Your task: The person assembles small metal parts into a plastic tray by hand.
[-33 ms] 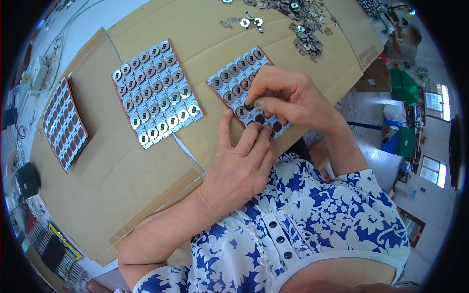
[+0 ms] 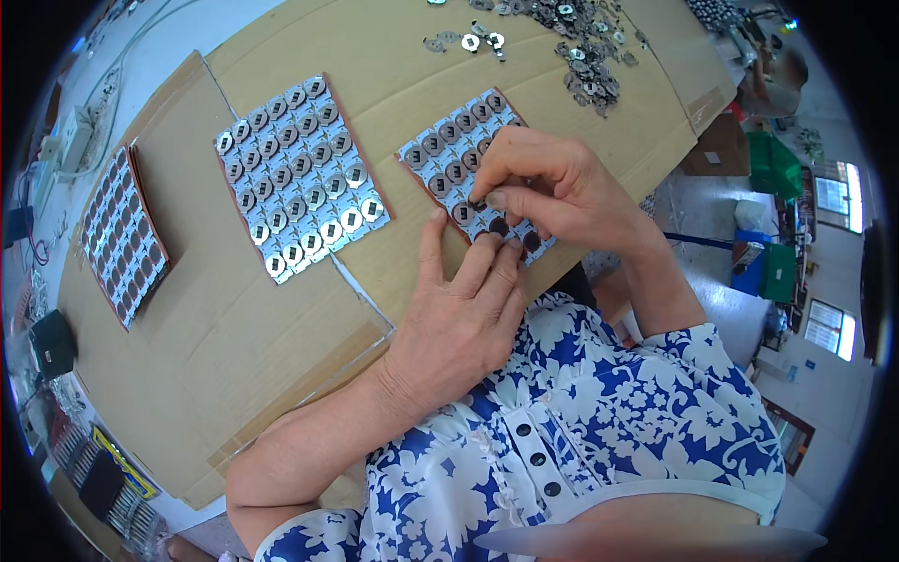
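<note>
From my distant post I see almost no change since the previous picture, so I judge that the work stays at one spot. The right hand (image 2: 576,192) pinches a small dark piece (image 2: 476,204) between thumb and forefinger, at the rightmost disc sheet (image 2: 445,161) on the cardboard (image 2: 272,347); the left hand (image 2: 459,323) has fingertips at its lower edge, one finger apart, but gripping I cannot tell

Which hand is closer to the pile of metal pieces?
Right: the right hand is below the metal pile in the picture; the left hand is farther down and left.
</note>
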